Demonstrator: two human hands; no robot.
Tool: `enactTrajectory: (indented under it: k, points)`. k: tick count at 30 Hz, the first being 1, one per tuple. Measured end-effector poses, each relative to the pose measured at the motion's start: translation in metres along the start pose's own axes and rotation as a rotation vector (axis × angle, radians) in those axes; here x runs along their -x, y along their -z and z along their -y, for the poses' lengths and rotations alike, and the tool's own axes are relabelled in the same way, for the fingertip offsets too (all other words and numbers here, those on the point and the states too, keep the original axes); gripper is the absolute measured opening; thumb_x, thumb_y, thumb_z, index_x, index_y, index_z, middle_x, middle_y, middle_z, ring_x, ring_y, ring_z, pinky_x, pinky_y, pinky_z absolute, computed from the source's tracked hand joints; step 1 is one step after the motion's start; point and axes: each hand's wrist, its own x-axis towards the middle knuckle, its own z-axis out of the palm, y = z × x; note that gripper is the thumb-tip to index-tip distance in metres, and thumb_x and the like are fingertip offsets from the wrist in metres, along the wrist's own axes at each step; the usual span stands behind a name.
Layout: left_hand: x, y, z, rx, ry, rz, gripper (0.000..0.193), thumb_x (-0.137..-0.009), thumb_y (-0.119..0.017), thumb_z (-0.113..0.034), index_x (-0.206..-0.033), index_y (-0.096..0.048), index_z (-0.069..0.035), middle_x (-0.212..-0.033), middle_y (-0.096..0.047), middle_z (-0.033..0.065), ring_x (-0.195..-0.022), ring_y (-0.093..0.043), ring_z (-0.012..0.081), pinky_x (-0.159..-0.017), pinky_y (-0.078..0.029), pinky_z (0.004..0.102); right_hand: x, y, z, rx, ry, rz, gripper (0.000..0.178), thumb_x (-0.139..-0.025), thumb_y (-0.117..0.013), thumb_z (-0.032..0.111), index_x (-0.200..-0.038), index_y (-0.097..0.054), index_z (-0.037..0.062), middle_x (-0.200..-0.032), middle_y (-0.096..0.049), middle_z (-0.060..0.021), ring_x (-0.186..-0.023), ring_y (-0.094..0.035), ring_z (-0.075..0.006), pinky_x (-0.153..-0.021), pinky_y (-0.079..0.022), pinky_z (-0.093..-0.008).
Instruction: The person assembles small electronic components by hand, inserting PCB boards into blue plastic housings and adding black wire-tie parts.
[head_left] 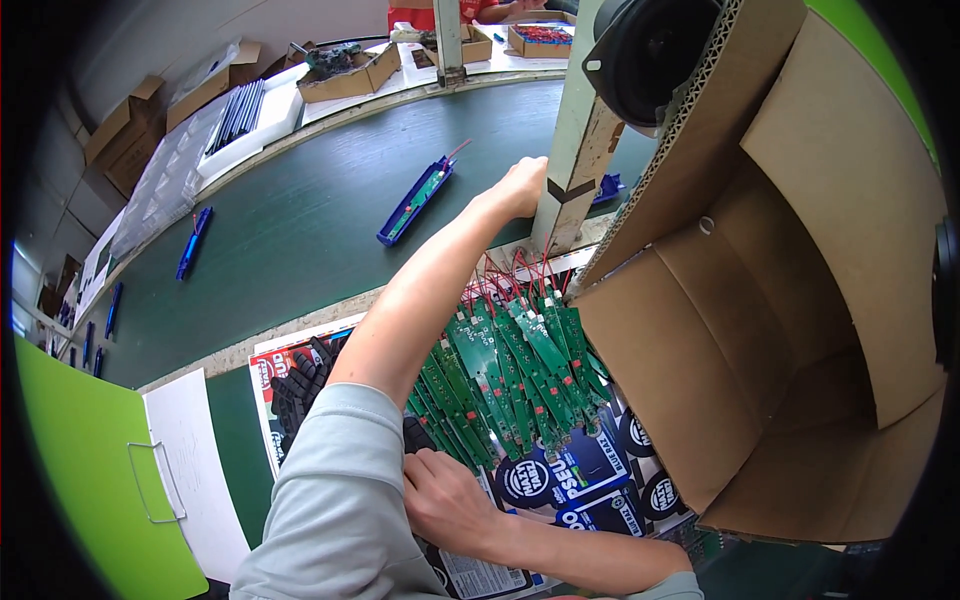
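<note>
My left hand (522, 187) reaches across the green belt, up against the painted post (575, 170); the post hides its fingers. A blue plastic part (608, 188) lies just beyond that post. Close to my body, my right hand (448, 503) is closed with curled fingers, and what they hold is hidden. A black piece (417, 436) shows right above its fingertips. Beside it lies a heap of narrow green circuit boards (505, 365) with red wires. Further out on the belt sits a blue casing with a green board in it (416, 203).
An open cardboard box (700, 390) stands at the right, a round black speaker (650, 60) above it. Black plastic parts (300, 385) are piled left of my arm. More blue casings (195, 243) lie along the belt (300, 240). A person in red (412, 15) is at the far side.
</note>
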Motion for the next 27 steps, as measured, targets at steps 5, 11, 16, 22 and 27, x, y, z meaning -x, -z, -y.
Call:
enactTrajectory:
  k: [5, 11, 16, 22, 27]
  points:
    - [0.019, 0.026, 0.0, -0.107, 0.088, 0.0, 0.026, -0.086, -0.065, -0.015, -0.102, -0.071, 0.004, -0.107, -0.069, 0.0307, -0.108, -0.065, 0.0445, -0.092, -0.055, 0.0461, -0.002, -0.002, 0.0, -0.051, 0.016, -0.079, 0.023, -0.071, -0.069, 0.012, -0.09, -0.058, 0.0022, -0.083, -0.053, -0.0096, -0.079, -0.056, -0.0246, -0.069, -0.047, -0.0355]
    - [0.124, 0.114, -0.012, 0.338, 0.367, -0.091, 0.039, -0.09, -0.046, 0.003, -0.128, -0.056, 0.005, -0.098, -0.067, 0.0136, -0.078, -0.07, 0.0171, -0.066, -0.058, 0.0301, 0.0, -0.002, 0.006, -0.088, 0.01, -0.127, 0.02, -0.07, -0.07, 0.003, -0.085, -0.056, 0.0032, -0.08, -0.059, -0.0115, -0.073, -0.06, -0.0296, -0.067, -0.05, -0.0398]
    - [0.247, 0.138, -0.05, 0.795, 0.29, -0.186, 0.048, -0.09, -0.048, 0.004, -0.138, -0.049, 0.007, -0.107, -0.064, 0.0142, -0.081, -0.07, 0.0208, -0.069, -0.06, 0.0318, 0.0, 0.005, 0.007, -0.195, 0.042, -0.224, 0.023, -0.078, -0.077, -0.001, -0.093, -0.061, 0.0012, -0.083, -0.064, -0.014, -0.072, -0.065, -0.031, -0.065, -0.054, -0.0388]
    - [0.396, 0.137, -0.119, 1.095, 0.35, -0.386, 0.048, -0.085, -0.047, 0.005, -0.133, -0.042, 0.003, -0.106, -0.062, 0.0179, -0.084, -0.072, 0.0249, -0.075, -0.061, 0.0347, -0.006, 0.017, 0.007, -0.269, -0.122, -0.308, 0.039, -0.081, -0.082, 0.004, -0.115, -0.062, 0.0001, -0.092, -0.064, -0.0122, -0.068, -0.062, -0.0192, -0.061, -0.054, -0.0311]
    - [0.465, 0.113, -0.135, 1.177, 0.406, -0.43, 0.044, -0.087, -0.047, 0.006, -0.131, -0.046, 0.0, -0.103, -0.063, 0.0139, -0.079, -0.065, 0.0161, -0.069, -0.056, 0.0289, -0.012, 0.013, 0.009, -0.243, -0.158, -0.315, 0.033, -0.082, -0.081, 0.005, -0.113, -0.072, 0.002, -0.095, -0.067, -0.008, -0.066, -0.056, -0.011, -0.058, -0.045, -0.0255]
